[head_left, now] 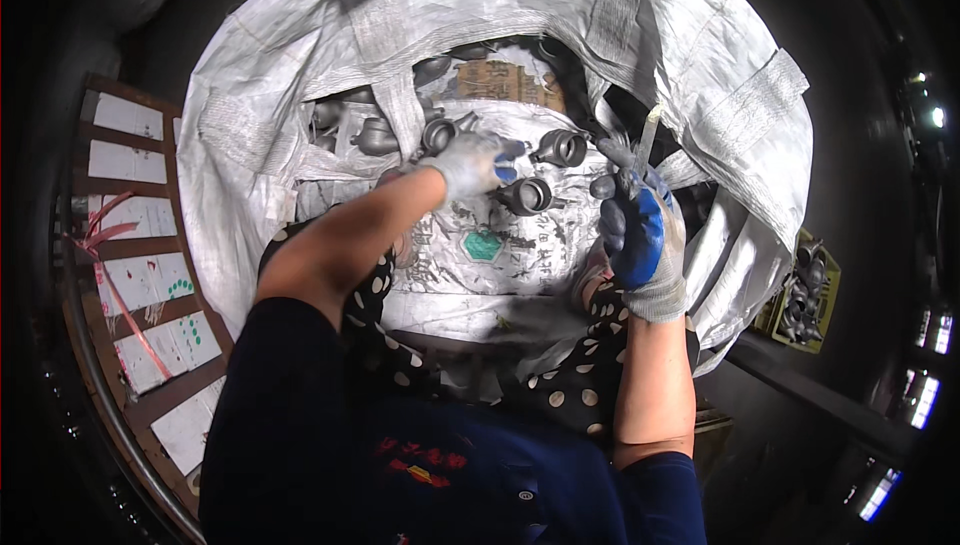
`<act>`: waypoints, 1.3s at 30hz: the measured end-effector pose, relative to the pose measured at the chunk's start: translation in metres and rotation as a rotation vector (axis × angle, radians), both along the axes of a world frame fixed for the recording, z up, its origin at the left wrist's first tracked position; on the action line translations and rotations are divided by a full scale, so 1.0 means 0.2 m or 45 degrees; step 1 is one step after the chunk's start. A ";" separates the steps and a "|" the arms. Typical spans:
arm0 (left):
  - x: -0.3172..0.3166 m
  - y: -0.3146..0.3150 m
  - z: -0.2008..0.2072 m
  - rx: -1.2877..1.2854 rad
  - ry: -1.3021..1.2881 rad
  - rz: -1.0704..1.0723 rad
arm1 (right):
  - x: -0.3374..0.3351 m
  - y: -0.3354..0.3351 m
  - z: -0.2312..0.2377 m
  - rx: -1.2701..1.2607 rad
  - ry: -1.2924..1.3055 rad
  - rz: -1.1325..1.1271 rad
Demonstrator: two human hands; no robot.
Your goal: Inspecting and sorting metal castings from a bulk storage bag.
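A white glove with blue-coated fingers covers my left hand point(472, 165). Slightly blurred, it reaches over the white sack sheet point(450, 280) with fingers apart and nothing visible in them. Just beyond it is a grey metal pipe fitting point(440, 136); to its right lie a second fitting point(563, 149) and a third one point(530, 196), their round mouths showing. My right hand point(640, 235), gloved alike with dark-stained fingers, is closed around a flat metal blade point(648, 137) that points away from me. The blade's lower end is hidden in the fist.
A big white woven bulk bag point(240, 145) with wide straps rings the work spot. More grey fittings point(376, 135) lie inside at the far left. A yellow crate point(805, 295) of metal parts stands at right. A brown rack with white panels point(130, 161) is at left.
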State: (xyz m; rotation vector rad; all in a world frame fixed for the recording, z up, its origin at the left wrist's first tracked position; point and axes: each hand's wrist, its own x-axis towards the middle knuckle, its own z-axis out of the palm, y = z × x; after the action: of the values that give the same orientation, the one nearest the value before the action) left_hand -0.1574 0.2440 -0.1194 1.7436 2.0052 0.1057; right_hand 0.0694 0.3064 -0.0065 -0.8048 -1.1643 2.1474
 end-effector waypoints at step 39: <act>0.06 -0.37 0.51 0.604 -1.733 0.577 | -0.02 0.00 -0.06 -0.248 0.268 -0.036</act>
State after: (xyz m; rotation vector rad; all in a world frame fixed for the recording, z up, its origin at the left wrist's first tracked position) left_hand -0.1461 0.1702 -0.0167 0.8303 1.2393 1.5316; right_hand 0.0660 0.3060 -0.0176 -0.6530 -0.8433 2.2833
